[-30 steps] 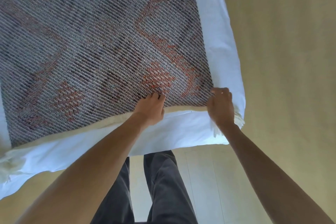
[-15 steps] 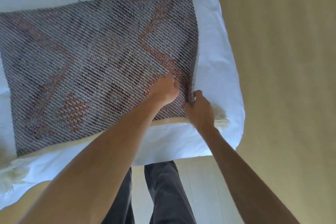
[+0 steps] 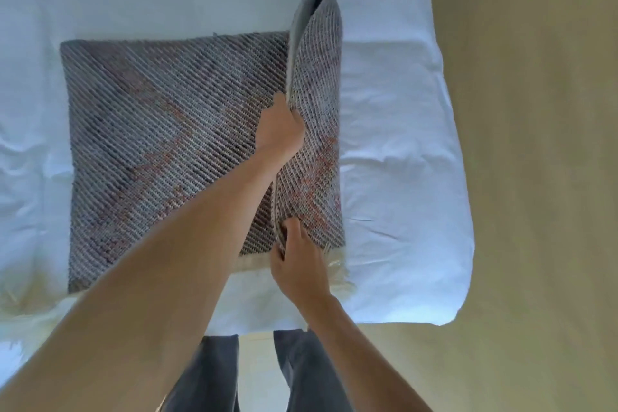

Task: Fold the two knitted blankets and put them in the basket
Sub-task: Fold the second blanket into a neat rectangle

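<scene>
White sheets cover the bed [image 3: 394, 117], wood floor [image 3: 535, 177] off to the right, and the knitted blanket [image 3: 160, 130] lies on the bed with its right side lifted into a standing flap. Left hand [image 3: 279, 132] reaches across with its fingers closed on the flap's edge partway up, while the right hand [image 3: 297, 264] has fingers pinched on the near corner, just above the cream fringe [image 3: 334, 274] at the bed's near edge.
</scene>
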### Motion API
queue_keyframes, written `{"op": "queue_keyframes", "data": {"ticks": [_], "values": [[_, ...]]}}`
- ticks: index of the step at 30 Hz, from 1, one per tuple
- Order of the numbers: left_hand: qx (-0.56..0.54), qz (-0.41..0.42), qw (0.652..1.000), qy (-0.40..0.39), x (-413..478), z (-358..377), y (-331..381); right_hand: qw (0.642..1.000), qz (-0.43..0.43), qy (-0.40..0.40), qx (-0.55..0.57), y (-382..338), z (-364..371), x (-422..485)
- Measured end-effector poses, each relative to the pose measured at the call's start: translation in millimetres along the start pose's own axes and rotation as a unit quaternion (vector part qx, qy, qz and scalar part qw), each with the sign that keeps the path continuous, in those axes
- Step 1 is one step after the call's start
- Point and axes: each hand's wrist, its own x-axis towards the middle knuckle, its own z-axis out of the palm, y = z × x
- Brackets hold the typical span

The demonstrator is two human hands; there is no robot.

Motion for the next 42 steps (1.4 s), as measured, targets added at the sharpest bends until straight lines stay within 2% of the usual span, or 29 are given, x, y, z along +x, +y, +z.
{"op": "queue_keyframes", "data": {"ticks": [5,14,21,25,31,33,39,42], "values": [[-0.014,-0.022,1.0,0.013,3.8,-55.5,-56.5,0.999,-0.004,-0.033,0.005,-47.2,42.4,1.8],[0.026,-0.094,0.994,0.054,14.0,-167.4,-181.4,0.995,-0.013,-0.1,0.006,-149.6,138.7,-0.9],[0.028,-0.099,0.992,0.079,14.9,-221.2,-259.2,0.991,-0.018,-0.127,-0.025,-199.4,198.8,-2.4],[-0.002,-0.102,0.993,0.055,19.5,-235.1,-283.4,0.991,0.007,-0.13,-0.028,-214.9,221.8,0.9],[-0.053,-0.146,0.985,-0.072,21.9,-236.2,-299.3,0.989,0.053,-0.13,-0.046,-221.1,241.4,4.8],[-0.051,-0.155,0.982,-0.092,20.8,-236.0,-305.4,0.988,0.063,-0.131,-0.046,-221.8,243.8,6.6],[-0.031,-0.11,0.993,-0.023,21.4,-242.5,-311.1,0.994,0.047,-0.091,-0.022,-233.5,256.3,8.3],[-0.046,-0.142,0.989,-0.013,9.4,-245.7,-318.4,0.99,0.042,-0.134,-0.01,-237.4,259.8,10.6]]}}
